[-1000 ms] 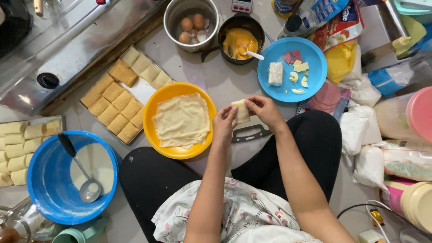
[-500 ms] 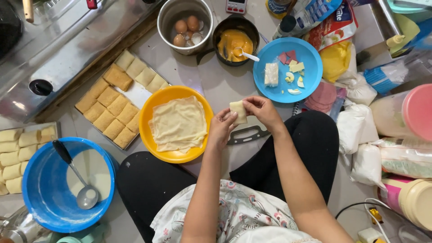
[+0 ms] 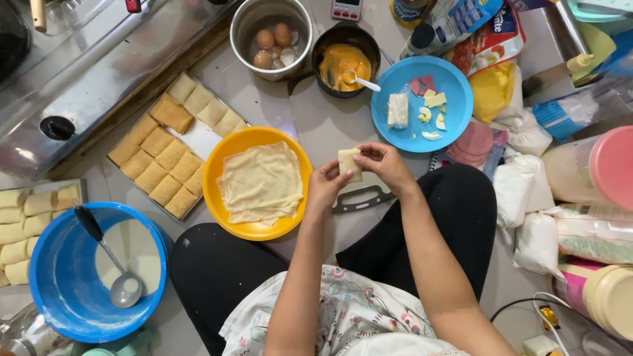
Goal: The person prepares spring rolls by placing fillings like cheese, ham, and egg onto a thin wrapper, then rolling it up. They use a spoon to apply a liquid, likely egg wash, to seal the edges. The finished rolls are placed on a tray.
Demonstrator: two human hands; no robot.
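I see my left hand (image 3: 328, 186) and right hand (image 3: 384, 165) meeting above my lap, both hands with fingers pinched closed on a small pale folded pastry roll (image 3: 349, 163), held up between them. Just left of them sits a round orange plastic plate (image 3: 227, 163) carrying a stack of thin pale wrappers (image 3: 261, 182). Beyond my right hand lies a round blue plate (image 3: 403, 135) with cut fillings. A black-handled knife (image 3: 361, 198) lies on the floor under my hands.

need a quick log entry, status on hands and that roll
Left hand and right hand both pinching the small folded roll. Held above the knife handle, beside the orange plate of wrappers. Nothing obstructing.
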